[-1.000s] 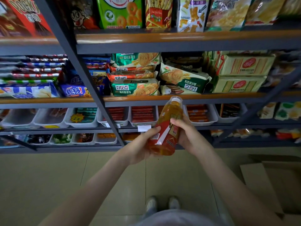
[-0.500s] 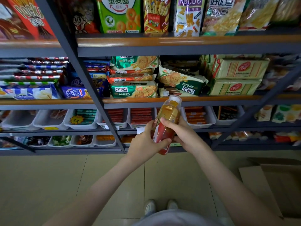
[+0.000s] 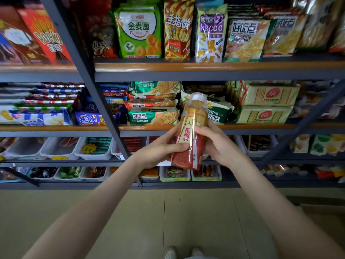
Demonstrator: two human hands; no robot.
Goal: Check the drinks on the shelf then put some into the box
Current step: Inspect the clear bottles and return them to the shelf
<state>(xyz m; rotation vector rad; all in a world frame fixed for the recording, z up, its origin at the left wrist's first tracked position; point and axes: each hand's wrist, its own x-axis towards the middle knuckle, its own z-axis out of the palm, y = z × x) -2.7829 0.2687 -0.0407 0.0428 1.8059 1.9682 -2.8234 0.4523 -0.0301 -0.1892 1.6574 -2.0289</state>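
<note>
A drink bottle (image 3: 192, 126) with amber liquid, a red and gold label and a clear cap stands nearly upright in front of the shelves, at the centre of the head view. My left hand (image 3: 158, 150) grips its lower left side, thumb across the label. Around the right side of the bottle's middle curl the fingers of my right hand (image 3: 218, 144). The bottle's base is partly covered by my hands. The cardboard box (image 3: 324, 214) shows only as a brown edge at the lower right.
Grey metal shelves (image 3: 205, 71) with wooden front edges hold snack bags, biscuit packs and white trays of small packets. A slanted grey upright (image 3: 97, 94) crosses left of the bottle. Beige tiled floor and my shoes (image 3: 183, 252) lie below.
The bottle has been turned in my hands so its label faces me and it stands more upright. The view has tilted up, leaving less of the box in sight.
</note>
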